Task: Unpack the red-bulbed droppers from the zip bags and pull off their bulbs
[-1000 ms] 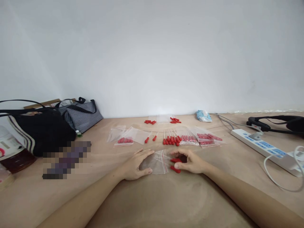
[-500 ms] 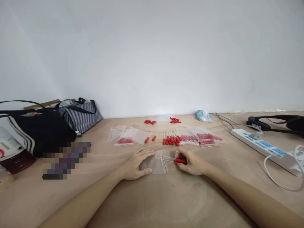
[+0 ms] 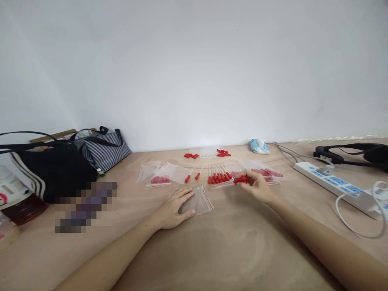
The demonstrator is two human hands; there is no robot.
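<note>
My left hand (image 3: 174, 209): fingers spread flat over clear zip bag (image 3: 201, 203), centre of frame. My right hand (image 3: 258, 188): pinched on red-ended droppers (image 3: 240, 180), number hidden, right of centre. Just changed: right hand lifted droppers up and away from bag mouth, so bag and droppers now apart. Beyond: two separate droppers (image 3: 187, 178), one bunch (image 3: 219, 178) too crowded to count. Far right, one power strip (image 3: 338, 184).

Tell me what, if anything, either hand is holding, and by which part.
The right hand holds red-bulbed droppers by their bulbs, tubes pointing left. The left hand rests open on a resealable bag.
</note>
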